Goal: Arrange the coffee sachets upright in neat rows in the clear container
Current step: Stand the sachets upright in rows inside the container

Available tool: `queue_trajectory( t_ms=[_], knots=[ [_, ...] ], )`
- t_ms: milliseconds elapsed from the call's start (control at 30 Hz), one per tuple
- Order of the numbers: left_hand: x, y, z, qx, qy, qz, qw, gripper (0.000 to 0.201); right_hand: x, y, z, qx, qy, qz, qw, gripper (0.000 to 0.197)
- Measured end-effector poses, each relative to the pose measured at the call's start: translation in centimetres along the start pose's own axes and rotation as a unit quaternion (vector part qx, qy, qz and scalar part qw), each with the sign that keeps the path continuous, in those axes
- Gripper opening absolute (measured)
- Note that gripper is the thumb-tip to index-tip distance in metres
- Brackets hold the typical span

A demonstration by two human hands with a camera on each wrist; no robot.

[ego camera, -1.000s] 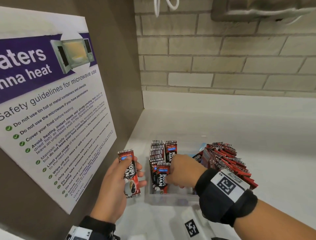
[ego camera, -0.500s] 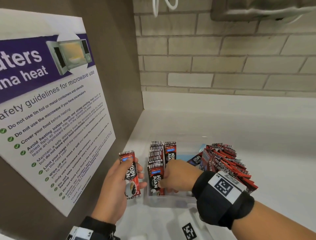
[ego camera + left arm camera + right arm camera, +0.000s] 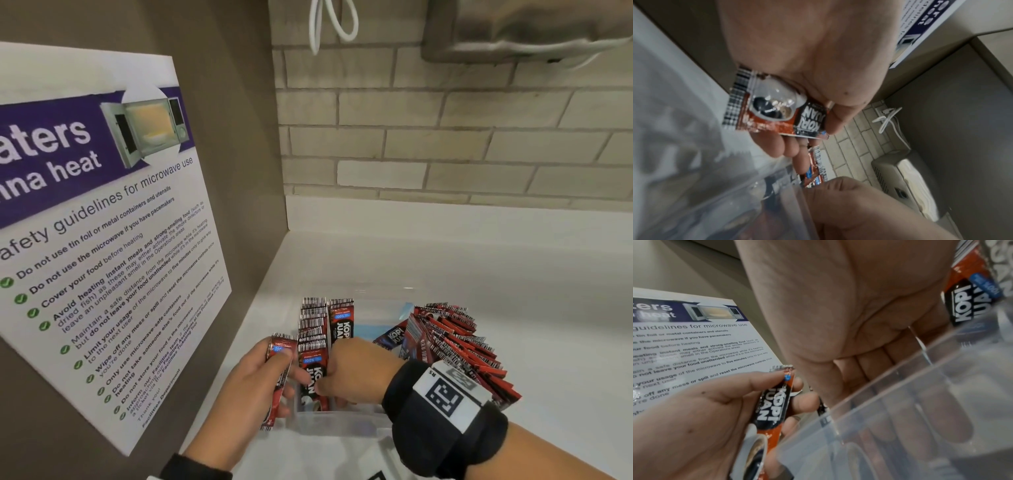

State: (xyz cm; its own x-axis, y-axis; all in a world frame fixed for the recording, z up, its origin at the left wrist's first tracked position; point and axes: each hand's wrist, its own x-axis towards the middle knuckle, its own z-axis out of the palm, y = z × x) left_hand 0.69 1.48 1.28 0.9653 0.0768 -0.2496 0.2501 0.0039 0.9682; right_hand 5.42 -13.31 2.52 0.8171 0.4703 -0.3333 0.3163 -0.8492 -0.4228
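1. Lower left of the head view: the left hand (image 3: 251, 383) is curled round a single Kopi Juan sachet (image 3: 279, 373), thumb across its upper face and fingers behind it. This sachet is outside the clear container (image 3: 337, 423), just beside its left wall. Its long axis runs roughly up and down the frame, barcode end at the top and coffee-cup picture toward the bottom, with the face turned partly edge-on to the camera. It looks like the next piece waiting to go in.

2. Lower centre: a left row of sachets (image 3: 313, 329) already stands upright in the container, barcode ends up and faces toward the viewer, receding toward the brick wall. A second short row (image 3: 340, 317) starts just to its right.

3. Centre: the right hand (image 3: 356, 370) reaches into the container with its fingers bent down against the front of the standing row. Whether it pinches the front sachet or only presses it straight cannot be told; the right wrist view shows the fingers only through the plastic.

4. Lower right: a large fanned batch of sachets (image 3: 459, 353) leans over to the right, long axes slanting away from upright. By this evidence the task is less than half done: most sachets remain to be stood up.
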Motion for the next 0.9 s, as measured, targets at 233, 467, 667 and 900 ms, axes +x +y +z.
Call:
queue_trajectory(
  t_ms=[233, 467, 667, 900],
  knots=[
    [0.0, 0.0, 0.0, 0.033, 0.009, 0.029, 0.999, 0.017, -0.1, -0.1, -0.2, 0.002, 0.009, -0.003, 1.000, 0.025],
    [0.2, -0.2, -0.6, -0.025, 0.023, 0.042, 0.999, 0.017, -0.6, 0.2, -0.9, 0.011, -0.015, -0.001, 1.000, 0.025],
    [0.1, 0.4, -0.8, -0.084, -0.002, 0.060, 0.995, 0.029, -0.9, 0.7, -1.7, -0.002, -0.033, 0.017, 0.999, 0.019],
    [0.1, 1.3, 0.0, -0.111, -0.042, 0.128, 0.985, 0.029, -2.9, 0.2, -6.3, 0.130, 0.175, -0.015, 0.976, 0.013]
  ],
)
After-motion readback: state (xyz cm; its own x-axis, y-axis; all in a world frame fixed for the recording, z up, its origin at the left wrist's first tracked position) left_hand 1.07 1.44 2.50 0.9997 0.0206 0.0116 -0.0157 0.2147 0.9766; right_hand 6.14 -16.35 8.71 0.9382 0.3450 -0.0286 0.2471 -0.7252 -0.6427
